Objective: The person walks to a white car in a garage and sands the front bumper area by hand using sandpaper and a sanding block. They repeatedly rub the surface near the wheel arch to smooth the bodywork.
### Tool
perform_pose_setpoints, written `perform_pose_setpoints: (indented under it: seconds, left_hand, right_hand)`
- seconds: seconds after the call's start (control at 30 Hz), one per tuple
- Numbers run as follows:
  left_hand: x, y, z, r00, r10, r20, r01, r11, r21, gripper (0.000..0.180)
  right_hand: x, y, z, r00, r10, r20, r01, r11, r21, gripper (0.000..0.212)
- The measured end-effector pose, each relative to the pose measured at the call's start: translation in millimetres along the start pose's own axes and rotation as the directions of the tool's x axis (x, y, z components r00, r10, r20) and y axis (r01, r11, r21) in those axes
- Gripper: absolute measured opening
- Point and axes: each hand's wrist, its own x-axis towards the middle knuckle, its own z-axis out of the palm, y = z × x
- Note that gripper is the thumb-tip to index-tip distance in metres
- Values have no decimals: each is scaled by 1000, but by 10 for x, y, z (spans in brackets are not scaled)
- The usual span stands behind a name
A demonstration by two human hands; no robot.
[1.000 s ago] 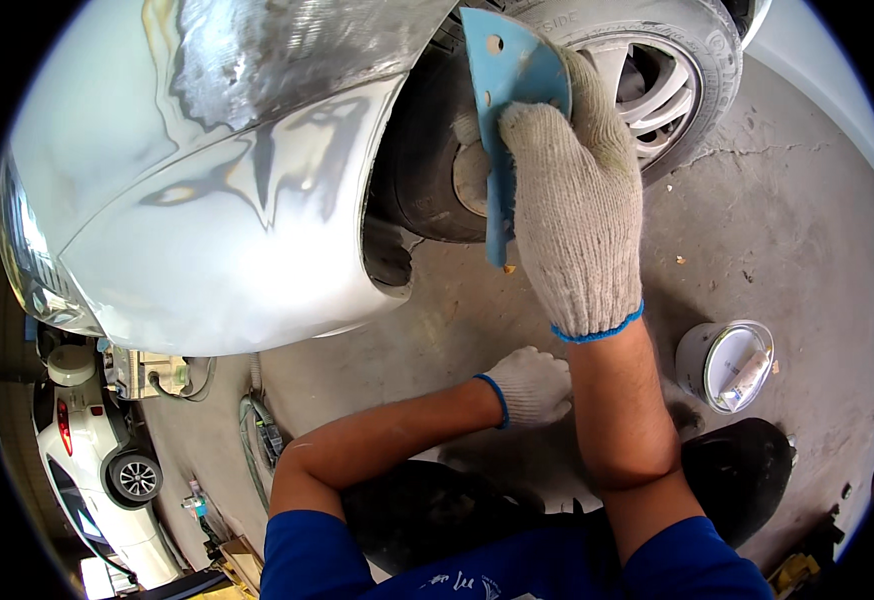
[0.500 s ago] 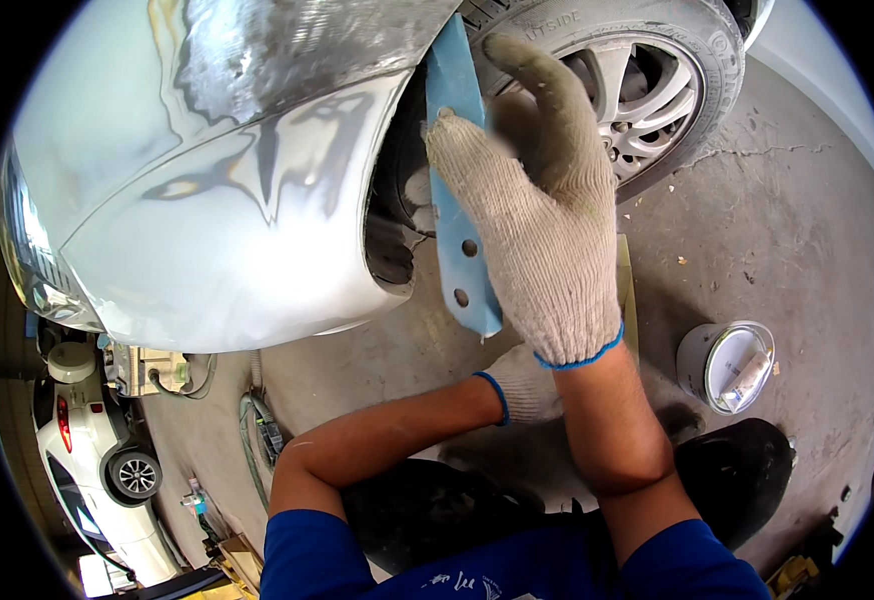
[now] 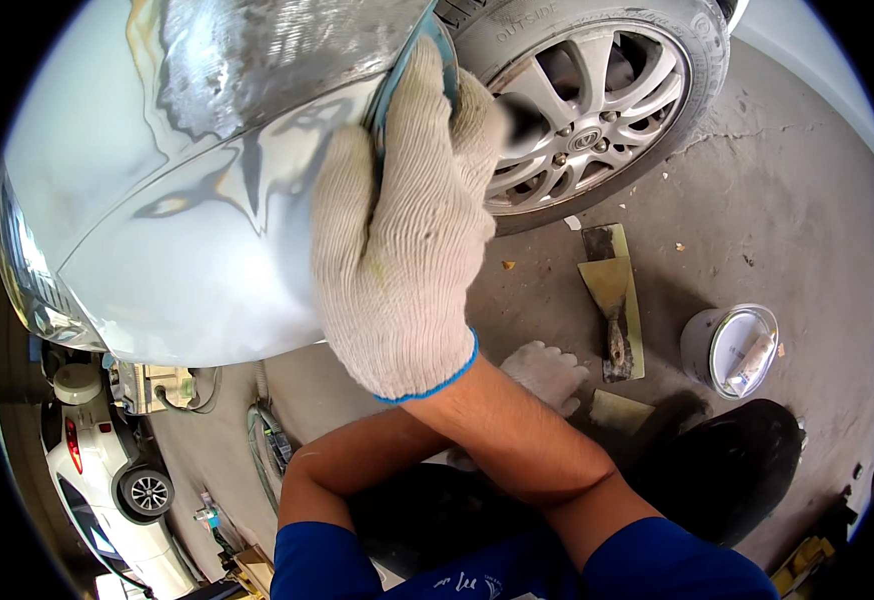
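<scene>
My right hand (image 3: 407,240), in a cream knitted glove with a blue cuff, presses a strip of blue sandpaper (image 3: 393,98) against the wheel-arch edge of a car's pale front panel (image 3: 197,270). The fingers hide most of the strip. Thumb and fingers lie on either side of the arch edge. Above is a patch of bare, scuffed metal (image 3: 277,60). My left hand (image 3: 545,375), gloved too, reaches out beneath my right forearm, low over the floor, with its fingers apart and nothing visible in it.
The car's wheel (image 3: 587,130) stands right of the arch. On the concrete floor lie a putty knife (image 3: 612,300) on a yellowish board (image 3: 629,345) and a yellowish piece (image 3: 619,412). A lidded tub (image 3: 737,350) stands at right. Left are a hose (image 3: 262,440) and a white car (image 3: 97,480).
My right hand has swung left and turned over the arch edge, the sandpaper now folded mostly under its fingers. My left hand has come further out to the right, its fingers now showing.
</scene>
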Motion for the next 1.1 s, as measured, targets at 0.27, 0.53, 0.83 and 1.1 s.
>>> perform_pose_setpoints:
  seconds: [0.27,0.53,0.83,1.1]
  left_hand:
    - [19,31,53,998,31,62,-29,999,-22,32]
    - [16,-26,37,994,7,113,-4,1000,-30,33]
    - [15,-121,108,995,28,100,-22,998,-60,35]
    - [30,-150,198,995,53,83,-49,997,-53,35]
  right_hand:
    - [-72,-53,-11,1000,-30,2,29,981,-193,71]
    - [-88,-30,62,992,-83,-99,62,979,-194,64]
    - [-74,72,78,989,-126,-76,113,981,-160,64]
    - [-51,49,-22,987,-149,-62,137,977,-165,62]
